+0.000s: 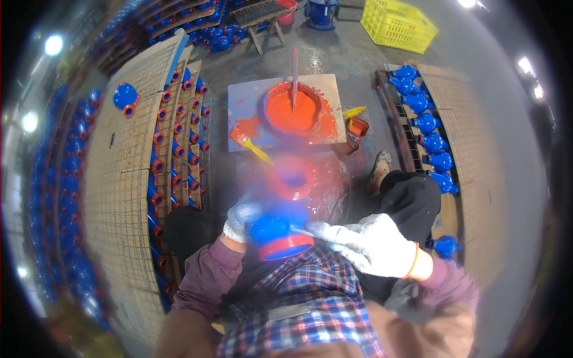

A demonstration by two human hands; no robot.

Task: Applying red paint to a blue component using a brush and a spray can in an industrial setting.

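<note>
My left hand [242, 219], in a white glove, grips the side of a blue valve body [271, 222] above my lap. Its near rim is painted red; a red ring at its far end is blurred. In my right hand [376, 243], also gloved, is a thin pale tool [303, 232] whose tip meets the blue side of the body; its exact kind is unclear. Ahead on the floor, a round pan of red paint [289, 113] has a long-handled paintbrush [294, 74] standing in it. A yellow-handled paintbrush [253, 146] lies nearer, its bristles red.
Blue parts with red ends fill a rack [179, 128] on my left; one blue valve body [125, 98] rests on its board. Blue valve bodies [431, 142] line a rack on my right. A small red-stained container [358, 126] stands beside the paint. Farther off is a yellow crate [399, 27].
</note>
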